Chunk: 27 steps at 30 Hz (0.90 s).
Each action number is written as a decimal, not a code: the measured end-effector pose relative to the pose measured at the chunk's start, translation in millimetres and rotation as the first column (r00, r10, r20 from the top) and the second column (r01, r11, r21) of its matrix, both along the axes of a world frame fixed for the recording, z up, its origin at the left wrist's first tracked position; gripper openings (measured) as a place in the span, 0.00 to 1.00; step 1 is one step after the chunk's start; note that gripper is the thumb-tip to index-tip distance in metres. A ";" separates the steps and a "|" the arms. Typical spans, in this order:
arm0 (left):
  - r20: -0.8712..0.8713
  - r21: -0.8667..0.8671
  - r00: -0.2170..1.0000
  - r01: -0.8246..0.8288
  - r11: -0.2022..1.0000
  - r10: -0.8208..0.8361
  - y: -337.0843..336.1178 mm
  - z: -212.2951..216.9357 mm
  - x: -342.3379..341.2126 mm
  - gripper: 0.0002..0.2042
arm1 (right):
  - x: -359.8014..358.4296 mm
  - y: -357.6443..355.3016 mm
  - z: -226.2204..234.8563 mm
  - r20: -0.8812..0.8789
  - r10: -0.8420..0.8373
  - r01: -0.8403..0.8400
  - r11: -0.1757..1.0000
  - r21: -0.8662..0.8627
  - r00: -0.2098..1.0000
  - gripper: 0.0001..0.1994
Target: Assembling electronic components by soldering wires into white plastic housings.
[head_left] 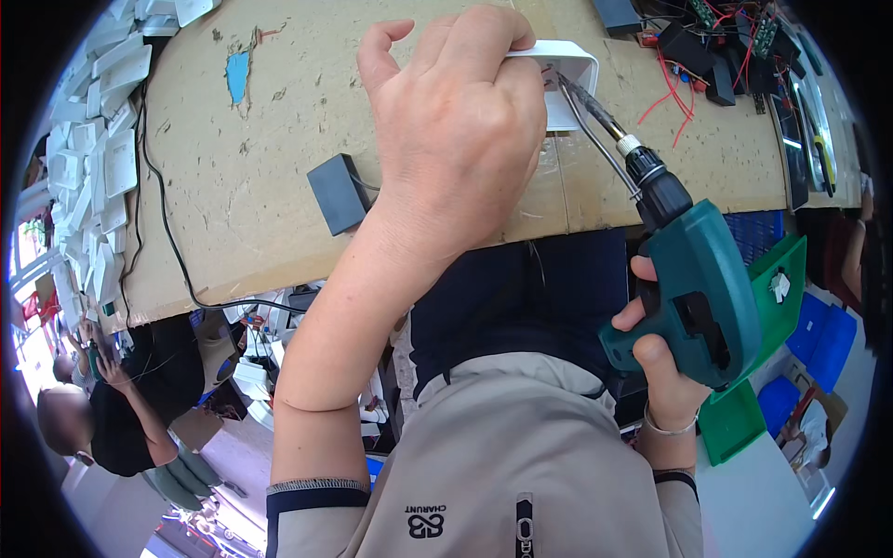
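My left hand (pixel 460 126) is closed on the near-left side of a white plastic housing (pixel 579 63), with one finger raised off it. In my right hand (pixel 668 372) is a dark green soldering gun (pixel 709 279), gripped by its handle. Its dark tip, with a thin metal feed tube beside it, reaches into the open side of the housing. The exact spot the tip touches is too small to make out. Beside my left wrist a black rectangular box (pixel 335 197) lies on the cardboard-covered table (pixel 279 186), a thin wire running from it under my arm.
White plastic housings (pixel 116 163) are heaped along the left edge, beside a black cable (pixel 167 223). Circuit boards, black boxes and red wires (pixel 684 93) lie at the far right. Green trays (pixel 735 423) stand below the table's right side. Another person (pixel 121 418) sits at the left.
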State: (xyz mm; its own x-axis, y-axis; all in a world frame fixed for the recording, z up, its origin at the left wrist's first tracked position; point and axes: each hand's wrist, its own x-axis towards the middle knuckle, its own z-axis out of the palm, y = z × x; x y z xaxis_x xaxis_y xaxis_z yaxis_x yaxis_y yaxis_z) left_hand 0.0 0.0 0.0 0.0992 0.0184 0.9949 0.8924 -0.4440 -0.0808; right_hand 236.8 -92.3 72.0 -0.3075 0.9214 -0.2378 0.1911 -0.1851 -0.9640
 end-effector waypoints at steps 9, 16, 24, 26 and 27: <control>0.000 -0.025 1.000 0.006 1.000 -0.006 -3.4 5.6 0.6 0.03 | 8.1 -7.9 0.8 -0.011 -0.013 0.013 0.999 -0.030 1.000 0.36; -0.007 -0.040 1.000 0.000 0.999 0.000 -4.3 4.4 1.8 0.02 | 8.3 -9.9 1.3 -0.013 -0.037 0.037 0.999 0.007 0.999 0.35; -0.041 -0.038 0.998 -0.048 0.998 0.046 -17.3 17.6 6.8 0.02 | 10.3 -10.9 0.6 -0.086 -0.073 0.079 0.994 0.074 0.994 0.35; -0.048 -0.805 0.966 -0.188 0.563 0.254 -52.1 56.6 23.2 0.02 | 13.6 -10.6 -0.1 -0.117 -0.075 0.088 0.990 0.108 0.990 0.36; -0.048 -0.803 0.965 -0.190 0.565 0.256 -54.1 62.2 23.0 0.02 | 14.6 -10.0 -0.2 -0.118 -0.072 0.085 0.990 0.111 0.990 0.36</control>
